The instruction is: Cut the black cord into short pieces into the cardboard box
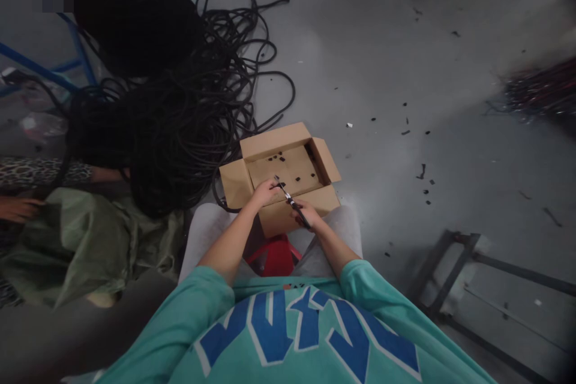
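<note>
An open cardboard box [300, 201] sits in front of my knees with its flaps spread, and several small black pieces lie on its bottom. My right hand [306, 215] is closed round the dark handles of a pair of scissors [292, 203], whose blades point up and left over the box. Over the box's near left side, my left hand [266, 192] is closed, its fingertips close to the blade tips. What those fingers pinch is too small to make out.
Tangled black cord [180, 108] is piled at the left, beside another person's hand [20, 209] and green cloth [76, 234]. A red stool [279, 257] shows between my legs. A metal frame [454, 276] stands at the right, and black scraps dot the floor.
</note>
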`<state>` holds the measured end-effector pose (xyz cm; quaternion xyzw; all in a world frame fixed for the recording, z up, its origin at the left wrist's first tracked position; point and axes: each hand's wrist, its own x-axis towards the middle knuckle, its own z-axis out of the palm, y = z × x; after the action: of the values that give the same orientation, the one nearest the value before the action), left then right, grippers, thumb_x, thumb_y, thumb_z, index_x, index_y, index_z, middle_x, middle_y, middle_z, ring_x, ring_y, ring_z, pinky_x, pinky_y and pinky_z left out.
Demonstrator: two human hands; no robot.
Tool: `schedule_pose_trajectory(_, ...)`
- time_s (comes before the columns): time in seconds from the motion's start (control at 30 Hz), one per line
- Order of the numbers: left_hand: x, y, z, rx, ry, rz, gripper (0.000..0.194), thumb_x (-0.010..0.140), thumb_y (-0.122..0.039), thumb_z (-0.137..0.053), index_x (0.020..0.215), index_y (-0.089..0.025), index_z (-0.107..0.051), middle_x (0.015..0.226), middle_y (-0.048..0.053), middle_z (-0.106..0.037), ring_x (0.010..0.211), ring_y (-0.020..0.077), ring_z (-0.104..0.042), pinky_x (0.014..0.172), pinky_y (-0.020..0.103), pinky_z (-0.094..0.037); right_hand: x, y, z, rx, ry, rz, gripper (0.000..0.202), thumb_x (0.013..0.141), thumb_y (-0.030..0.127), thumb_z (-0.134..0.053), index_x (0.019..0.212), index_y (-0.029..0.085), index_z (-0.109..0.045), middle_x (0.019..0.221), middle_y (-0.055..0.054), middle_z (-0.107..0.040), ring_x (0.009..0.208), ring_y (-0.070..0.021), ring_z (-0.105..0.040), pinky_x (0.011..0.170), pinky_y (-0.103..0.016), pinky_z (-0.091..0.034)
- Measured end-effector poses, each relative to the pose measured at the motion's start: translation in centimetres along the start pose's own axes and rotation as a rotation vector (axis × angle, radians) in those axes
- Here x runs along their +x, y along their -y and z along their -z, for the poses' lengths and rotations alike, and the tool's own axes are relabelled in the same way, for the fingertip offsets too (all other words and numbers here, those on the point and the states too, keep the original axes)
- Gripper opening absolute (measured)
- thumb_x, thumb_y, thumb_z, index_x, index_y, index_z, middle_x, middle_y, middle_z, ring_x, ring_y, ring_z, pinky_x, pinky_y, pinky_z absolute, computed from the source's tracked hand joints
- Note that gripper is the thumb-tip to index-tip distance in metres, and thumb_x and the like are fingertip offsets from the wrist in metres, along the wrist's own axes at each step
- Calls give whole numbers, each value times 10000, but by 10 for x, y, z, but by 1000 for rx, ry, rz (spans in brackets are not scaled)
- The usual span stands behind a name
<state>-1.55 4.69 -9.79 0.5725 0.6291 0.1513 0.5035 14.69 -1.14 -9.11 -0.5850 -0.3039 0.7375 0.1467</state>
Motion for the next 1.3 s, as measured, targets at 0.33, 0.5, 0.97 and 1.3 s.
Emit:
schedule_pose_trajectory(0.33, 6, 10, 1, 49, 3, -29, 125, 666, -210, -503, 703, -127, -588, 589, -6, -544, 591, 106, -473, 579, 218, -367, 0, -1, -1, 40, 2, 10, 551, 511, 121, -493, 1060, 172, -504, 348, 120, -325, 285, -38, -291, 327, -158, -196)
schedule_pose_trajectory(0.5, 5, 7, 6, 32, 10, -36, 129, 635, -194, -534, 712, -123, -611, 650, 12, -582, 621, 107, -480, 604, 220, -373, 2, 2, 4, 27, 49, 31, 588, 510, 110, -471, 1093, 185, -490, 407, 101, -369, 338, -43, -320, 354, -163, -225)
schedule_pose_trajectory(0.97, 11, 9, 5, 66, 119, 27, 150, 649, -215, -490, 593, -114, -586, 452, -42, -434, 438, 68, -348, 464, 201, -271, 12, -1, 2, -27, -2, 11, 567, 529, 89, -489, 1085, 199, -497, 373, 112, -344, 307, -39, -299, 338, -157, -206)
schedule_pose_trajectory(1.3, 23, 29, -7, 204, 70, -14, 133, 641, -187, -508, 658, -137, -630, 577, 2, -553, 568, 103, -444, 567, 210, -329, 25, -12, 0, -145, -72, 16, 515, 544, 70, -497, 1044, 186, -530, 385, 98, -375, 313, -41, -333, 342, -156, -245)
